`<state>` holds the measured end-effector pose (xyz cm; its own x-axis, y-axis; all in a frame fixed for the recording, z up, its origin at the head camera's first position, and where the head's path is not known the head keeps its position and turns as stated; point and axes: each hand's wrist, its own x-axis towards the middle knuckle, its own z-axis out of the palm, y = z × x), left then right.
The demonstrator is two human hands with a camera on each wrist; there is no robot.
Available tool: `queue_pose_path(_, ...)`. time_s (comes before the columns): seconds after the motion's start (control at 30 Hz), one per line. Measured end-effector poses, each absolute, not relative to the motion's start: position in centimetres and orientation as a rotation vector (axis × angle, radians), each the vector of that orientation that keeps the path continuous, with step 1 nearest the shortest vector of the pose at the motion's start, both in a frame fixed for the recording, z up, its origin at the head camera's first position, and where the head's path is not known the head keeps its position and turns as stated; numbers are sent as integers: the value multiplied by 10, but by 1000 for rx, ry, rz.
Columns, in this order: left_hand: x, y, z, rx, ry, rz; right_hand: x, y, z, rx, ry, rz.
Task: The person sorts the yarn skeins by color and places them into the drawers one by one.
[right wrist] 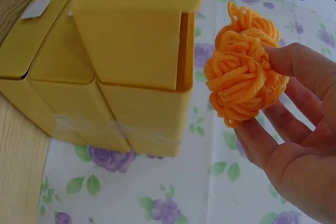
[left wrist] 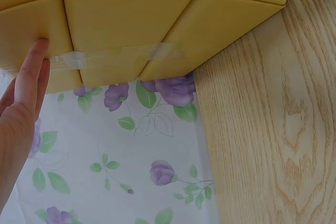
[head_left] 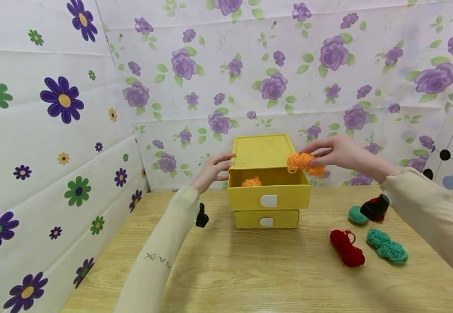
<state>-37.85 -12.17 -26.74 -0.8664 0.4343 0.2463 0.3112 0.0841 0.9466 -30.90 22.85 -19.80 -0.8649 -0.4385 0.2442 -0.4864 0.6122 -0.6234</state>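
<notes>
My right hand [head_left: 339, 154] pinches a skein of orange yarn [head_left: 306, 163] between thumb and fingers, at the right edge of the yellow drawer box [head_left: 265, 150]. In the right wrist view the yarn [right wrist: 244, 69] is beside the box, apart from its wall. The upper drawer [head_left: 246, 199] is pulled out, and another orange skein [head_left: 252, 181] lies inside it. My left hand [head_left: 210, 171] rests against the box's left side; in the left wrist view its extended fingers [left wrist: 32, 72] touch the yellow side wall [left wrist: 34, 30].
A lower drawer [head_left: 249, 220] with a white tab sits under the open one. On the wooden table [head_left: 249, 278], at the right, lie a red skein [head_left: 346, 248], a teal skein [head_left: 387, 247] and a teal ball [head_left: 357, 215]. A flowered cloth [head_left: 210, 87] hangs behind the box.
</notes>
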Motion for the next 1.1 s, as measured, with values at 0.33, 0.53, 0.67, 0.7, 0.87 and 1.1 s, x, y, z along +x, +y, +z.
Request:
queue_pose_path(0.33,-378,-122,-267,756,2244,1909,-317,201,-196,955,-2824,1158)
queue_pose_path(0.53,-378,-122,-267,768,2252,1902,-324,191,-201,1077,-2790,1181)
queue_pose_path(0.67,-378,-122,-267,778,2245,1901,-325,188,-204,1091,-2774,1221)
queue_pose_path(0.7,-378,-122,-267,779,2246,1898,-325,187,-204,1092,-2772,1232)
queue_pose_path(0.87,-378,-122,-267,777,2251,1894,-327,186,-206,1124,-2740,1328)
queue_pose_path(1.1,-379,-121,-267,768,2242,1909,-327,186,-207,1142,-2692,1420)
